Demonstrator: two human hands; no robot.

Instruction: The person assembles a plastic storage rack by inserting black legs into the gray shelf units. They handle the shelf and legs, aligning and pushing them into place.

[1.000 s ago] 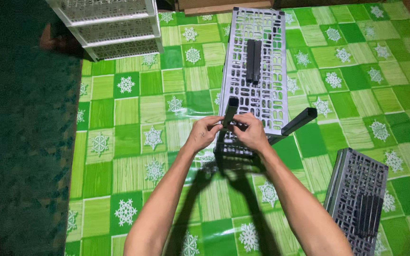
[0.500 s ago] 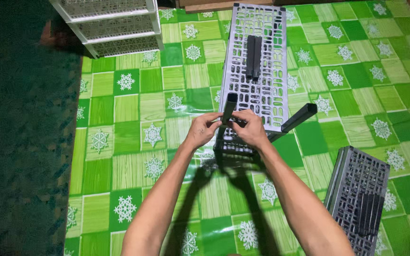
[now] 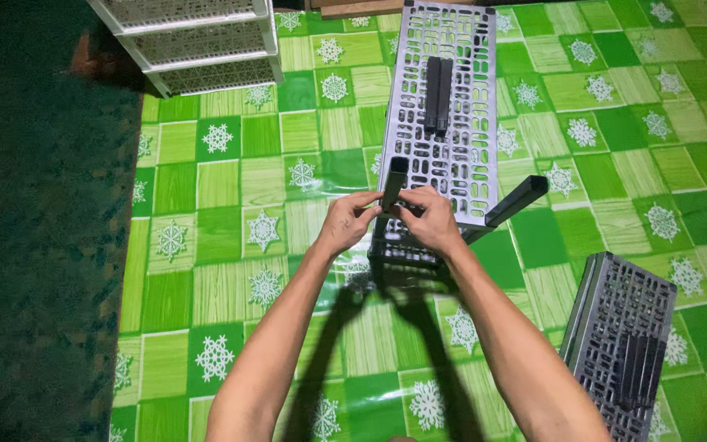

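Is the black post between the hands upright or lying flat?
Upright: the post rises toward the camera, open end showing, both hands pinching it at the shelf corner.

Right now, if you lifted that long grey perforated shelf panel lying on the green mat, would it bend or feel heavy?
The shelf panel looks like moulded plastic full of cut-outs, so probably light for its size. It lies flat with raised edges, so likely fairly stiff, perhaps flexing slightly. The two dark posts lying loose on it would probably slide off if tilted.
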